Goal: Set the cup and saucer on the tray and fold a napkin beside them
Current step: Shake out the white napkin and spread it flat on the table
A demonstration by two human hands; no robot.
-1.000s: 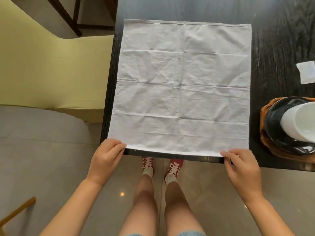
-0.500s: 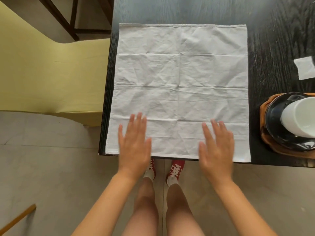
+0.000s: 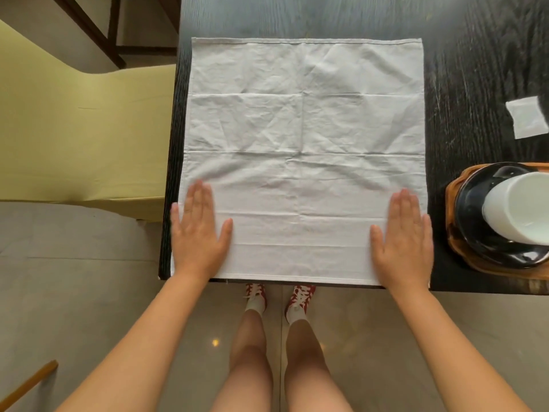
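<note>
A large white cloth napkin (image 3: 303, 150) lies spread flat and creased on the dark wooden table (image 3: 463, 72), reaching the table's near edge. My left hand (image 3: 198, 230) presses palm-down on the napkin's near left corner, fingers straight. My right hand (image 3: 404, 233) lies flat on the near right corner in the same way. At the right edge of the view a white cup (image 3: 520, 212) stands on a black saucer (image 3: 472, 233), which rests on a wooden tray (image 3: 451, 254). The tray is cut off by the frame.
A small white paper square (image 3: 525, 120) lies on the table beyond the tray. A pale green upholstered seat (image 3: 83, 138) stands left of the table. The grey tiled floor (image 3: 74, 292) and my legs show below the table's edge.
My hands let go of the napkin's near corners, laid flat on the cloth near its middle, then slid apart to the near left and right corners.
</note>
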